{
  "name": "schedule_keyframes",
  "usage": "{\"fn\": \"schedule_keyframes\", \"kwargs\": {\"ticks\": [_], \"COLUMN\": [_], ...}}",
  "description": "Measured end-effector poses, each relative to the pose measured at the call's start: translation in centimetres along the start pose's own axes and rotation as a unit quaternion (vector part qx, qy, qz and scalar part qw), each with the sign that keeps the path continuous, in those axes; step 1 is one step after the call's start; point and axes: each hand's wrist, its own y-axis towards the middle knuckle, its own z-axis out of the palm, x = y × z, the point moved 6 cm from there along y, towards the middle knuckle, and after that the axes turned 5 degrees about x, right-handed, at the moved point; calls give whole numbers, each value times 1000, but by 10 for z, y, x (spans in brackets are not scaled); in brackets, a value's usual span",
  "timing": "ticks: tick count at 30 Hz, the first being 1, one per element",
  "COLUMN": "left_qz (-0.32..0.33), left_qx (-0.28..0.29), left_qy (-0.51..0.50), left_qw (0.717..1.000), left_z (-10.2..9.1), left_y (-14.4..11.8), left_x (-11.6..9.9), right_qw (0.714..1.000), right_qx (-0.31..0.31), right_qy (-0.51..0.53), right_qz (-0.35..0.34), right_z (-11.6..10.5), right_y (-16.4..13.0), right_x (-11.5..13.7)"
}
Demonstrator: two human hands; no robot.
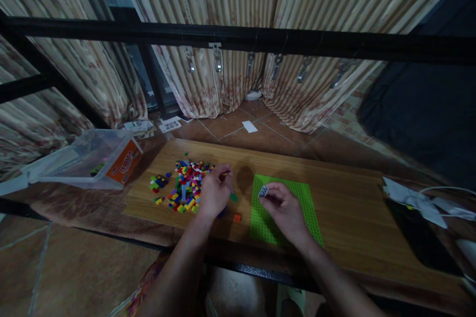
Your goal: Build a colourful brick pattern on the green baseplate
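— What do we have nearest to us at the wooden board (349,208)?

— Our two bare forearms, reaching in from the bottom edge. Our right hand (284,210) hovers over the green baseplate (297,193), fingers pinched around a small pale brick (263,191) held at the plate's upper left corner. Whether the brick touches the plate, we cannot tell.

— And our left?

— Our left hand (214,192) rests at the right edge of the pile of coloured bricks (184,183), fingers curled down among the pieces. Whether it grips one, we cannot tell. A lone orange brick (237,217) lies on the board between our hands, just left of the baseplate, and a green brick (233,197) sits just beside our left hand.

— What lies further out?

— To the left, off the board, a clear plastic tub (82,158) with an orange label lies tipped on a brown cloth. To the far right, crumpled white paper (420,201) and a white cable (446,189). Past the board, tiled floor (260,133) with scraps of paper, a black metal rail (238,37) crossing the whole view, and striped curtains (238,0) hanging behind it.
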Motion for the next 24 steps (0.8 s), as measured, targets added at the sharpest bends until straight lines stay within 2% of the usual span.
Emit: {"fn": "schedule_keyframes", "kwargs": {"ticks": [2, 4, 7, 10, 15, 17, 21, 24], "left_qz": [8, 6, -2, 4, -43, -60, -66, -72], "left_qx": [22, 48, 91, 151, 223, 231, 232, 230], "left_qy": [12, 24, 45, 62, 93, 97, 61, 49], "left_qw": [1000, 999, 995, 987, 969, 966, 969, 969], "left_z": [5, 11, 25, 46, 80, 87, 91, 91], "left_y": [-2, -5, -12, -22, -40, -43, -43, -42], "left_x": [-3, -7, -11, -12, 1, 5, 5, 2], "right_qw": [1000, 998, 976, 934, 884, 881, 907, 918], "right_qx": [-5, 22, 56, 60, 80, 81, 86, 66], "right_qy": [-2, -47, -203, -350, -461, -466, -412, -391], "right_qz": [25, 47, 54, 25, -5, -8, -28, -24], "right_z": [-18, -30, -38, -33, -13, -8, -4, -10], "right_y": [-1, -6, -17, -25, -28, -27, -25, -23], "right_x": [-11, -21, -27, -24, -23, -23, -23, -23]}}
